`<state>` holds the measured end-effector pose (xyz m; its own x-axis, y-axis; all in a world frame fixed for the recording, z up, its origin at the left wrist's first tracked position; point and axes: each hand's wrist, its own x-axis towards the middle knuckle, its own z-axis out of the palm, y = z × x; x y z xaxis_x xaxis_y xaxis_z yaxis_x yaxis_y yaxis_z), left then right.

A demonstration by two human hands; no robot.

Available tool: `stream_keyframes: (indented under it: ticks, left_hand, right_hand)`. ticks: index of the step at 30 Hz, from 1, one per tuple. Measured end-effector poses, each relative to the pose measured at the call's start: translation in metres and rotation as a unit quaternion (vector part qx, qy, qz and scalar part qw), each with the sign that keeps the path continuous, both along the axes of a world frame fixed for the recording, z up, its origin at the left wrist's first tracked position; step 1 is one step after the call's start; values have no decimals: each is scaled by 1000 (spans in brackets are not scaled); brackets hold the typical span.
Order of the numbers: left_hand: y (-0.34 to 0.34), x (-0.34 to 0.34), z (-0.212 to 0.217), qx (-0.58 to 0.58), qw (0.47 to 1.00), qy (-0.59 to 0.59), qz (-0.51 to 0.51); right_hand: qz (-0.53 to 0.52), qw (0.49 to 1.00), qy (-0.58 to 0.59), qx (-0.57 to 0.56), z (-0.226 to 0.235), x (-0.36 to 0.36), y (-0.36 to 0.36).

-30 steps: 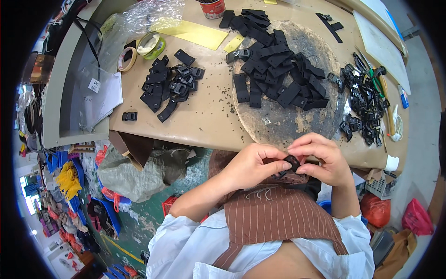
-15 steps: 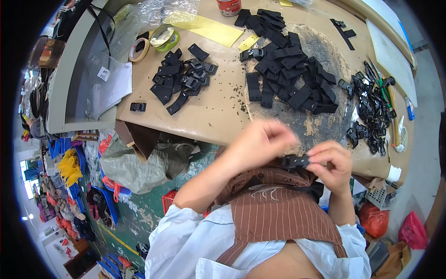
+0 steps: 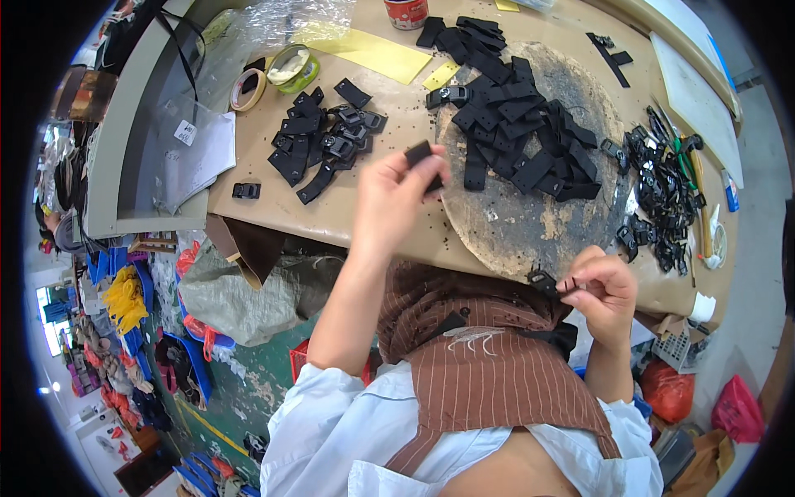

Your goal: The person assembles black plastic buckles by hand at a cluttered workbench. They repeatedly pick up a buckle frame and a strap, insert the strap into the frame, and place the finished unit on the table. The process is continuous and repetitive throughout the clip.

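My left hand (image 3: 393,195) is raised over the table, its thumb and fingers pinched on a short black strap piece (image 3: 419,156). At the table's near edge, my right hand (image 3: 603,290) grips a small black buckle (image 3: 542,282) between thumb and fingertips; part of it is hidden by the fingers. A heap of black strap pieces (image 3: 530,124) lies on a worn round board (image 3: 513,228) beyond my hands. To the left is a smaller pile of straps with buckles attached (image 3: 331,137). One single buckle (image 3: 246,190) lies apart near the table's left edge.
Loose black buckles (image 3: 658,186) crowd the right side beside green-handled and yellow-handled tools. Tiny dark bits are scattered over the table (image 3: 389,224). At the back stand a green tub (image 3: 294,68), a tape roll (image 3: 248,89) and a red can (image 3: 407,12).
My left hand has moved up and left from beside the right hand and now holds a strap piece from the heap's left edge. The right hand has shifted slightly, keeping the buckle.
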<state>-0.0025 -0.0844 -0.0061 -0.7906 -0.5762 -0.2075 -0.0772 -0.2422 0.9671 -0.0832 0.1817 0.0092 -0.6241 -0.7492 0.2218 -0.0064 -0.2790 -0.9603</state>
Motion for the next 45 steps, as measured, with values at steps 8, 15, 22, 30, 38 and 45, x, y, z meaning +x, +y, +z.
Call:
stream_keyframes:
  ticks: [8, 15, 22, 30, 38, 45]
  left_hand:
    - [78, 17, 32, 153, 970, 44, -186]
    - [80, 18, 35, 96, 971, 17, -219]
    - [85, 21, 35, 6, 978, 36, -205]
    - [102, 27, 24, 8, 987, 56, -148]
    - [93, 36, 22, -15, 957, 2, -291]
    - [103, 34, 31, 22, 975, 44, -215]
  right_hand:
    - [18, 996, 83, -27, 17, -2, -31]
    - [-7, 995, 92, -37, 13, -4, -23]
    - [-27, 995, 101, 11, 13, -3, -23]
    - [-34, 995, 28, 90, -1, 1, -18]
    - [-37, 996, 23, 79, 5, 1, -20]
    - [-52, 989, -23, 139, 13, 0, -32]
